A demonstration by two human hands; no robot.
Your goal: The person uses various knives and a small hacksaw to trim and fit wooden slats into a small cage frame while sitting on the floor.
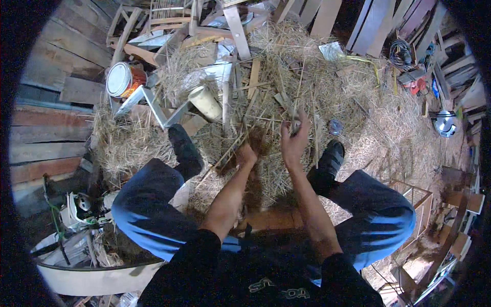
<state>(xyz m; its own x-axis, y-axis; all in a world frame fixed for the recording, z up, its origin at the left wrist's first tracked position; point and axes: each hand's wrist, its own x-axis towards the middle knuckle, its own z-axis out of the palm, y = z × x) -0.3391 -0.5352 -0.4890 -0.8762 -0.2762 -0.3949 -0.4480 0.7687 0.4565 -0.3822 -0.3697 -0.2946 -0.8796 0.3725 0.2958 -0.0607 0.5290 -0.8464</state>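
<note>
My left hand (pixel 246 154) is low over the straw (pixel 271 176) between my feet. Its fingers are bent down and partly hidden, seemingly closed; what they hold cannot be made out. Thin sticks (pixel 223 159) slant through the straw right beside it. My right hand (pixel 295 145) is a little to the right, half curled, with thumb and fingers apart. Just beyond its fingertips lies a short piece of wood (pixel 284 102); whether they touch it is unclear. A brown patch (pixel 260 137) shows between the two hands.
At the left stand a white-lidded bucket (pixel 119 80), an angled pale frame (pixel 151 102) and a tilted cream container (pixel 205 103). A small clear round object (pixel 335 126) lies near my right shoe (pixel 331 157). Boards (pixel 368 25) lean at the back. A wooden crate (pixel 413 207) stands right.
</note>
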